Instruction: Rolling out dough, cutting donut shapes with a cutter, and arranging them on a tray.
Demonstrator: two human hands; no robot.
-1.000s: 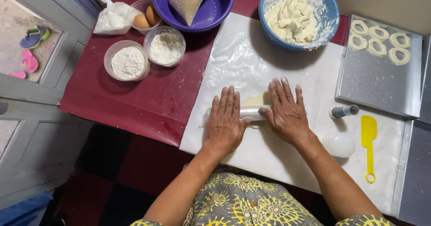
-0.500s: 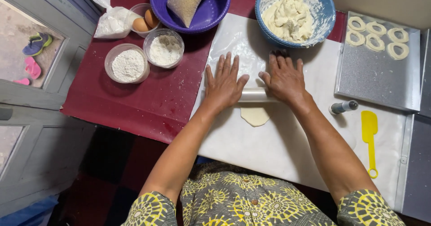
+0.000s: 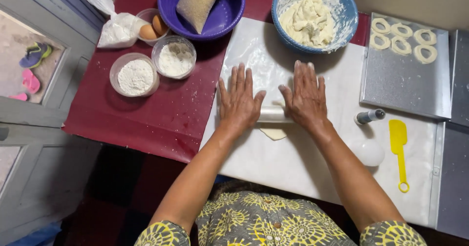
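Both my palms press flat on a pale rolling pin (image 3: 271,114) that lies across a white plastic sheet (image 3: 303,158). My left hand (image 3: 239,99) rests on its left end and my right hand (image 3: 307,97) on its right end, fingers stretched forward. A small flattened piece of dough (image 3: 273,133) shows just behind the pin, toward me. A blue bowl (image 3: 337,28) holding a mound of dough (image 3: 308,21) stands beyond my hands.
A metal tray (image 3: 405,85) with several dough rings (image 3: 403,38) lies at right. A yellow spatula (image 3: 399,150), a small cutter (image 3: 369,116) and a white lid (image 3: 367,151) sit nearby. Left: two flour bowls (image 3: 154,67), eggs (image 3: 152,28), a plastic bag (image 3: 115,23), a purple bowl (image 3: 229,11).
My hands rolled the pin away from me over the dough, from near the sheet's front edge to its middle. The flattened dough now shows behind the pin.
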